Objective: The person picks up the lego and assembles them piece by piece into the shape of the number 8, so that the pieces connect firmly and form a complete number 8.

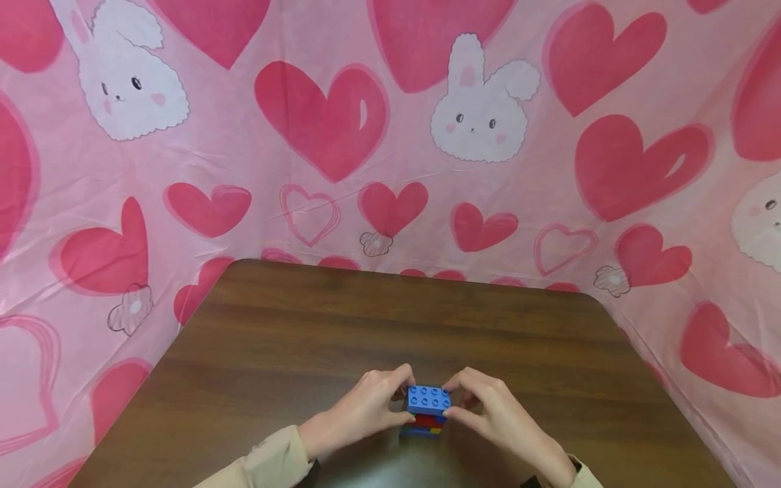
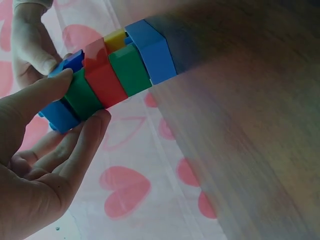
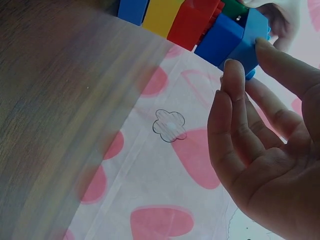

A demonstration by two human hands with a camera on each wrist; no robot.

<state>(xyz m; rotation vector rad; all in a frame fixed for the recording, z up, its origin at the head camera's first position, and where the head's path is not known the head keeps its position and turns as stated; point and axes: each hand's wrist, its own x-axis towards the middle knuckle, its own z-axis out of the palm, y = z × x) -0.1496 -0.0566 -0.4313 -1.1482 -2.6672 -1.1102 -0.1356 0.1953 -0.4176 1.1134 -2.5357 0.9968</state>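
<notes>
A short tower of toy building bricks (image 1: 426,420) stands on the table in front of me. Its top is a light blue brick (image 1: 429,400) with two rows of studs. Below that, the left wrist view shows a green brick (image 2: 84,95) beside a dark blue one, then a red brick (image 2: 104,75), another green brick (image 2: 130,70) beside a yellow one, and a blue base brick (image 2: 152,52). My left hand (image 1: 366,403) grips the upper tower at its left end, thumb at the near side. At the right end, my right hand (image 1: 497,407) pinches the light blue brick between thumb and finger.
The brown wooden table (image 1: 293,325) has rounded far corners. A pink cloth (image 1: 421,176) printed with hearts and rabbits hangs behind it and along both sides.
</notes>
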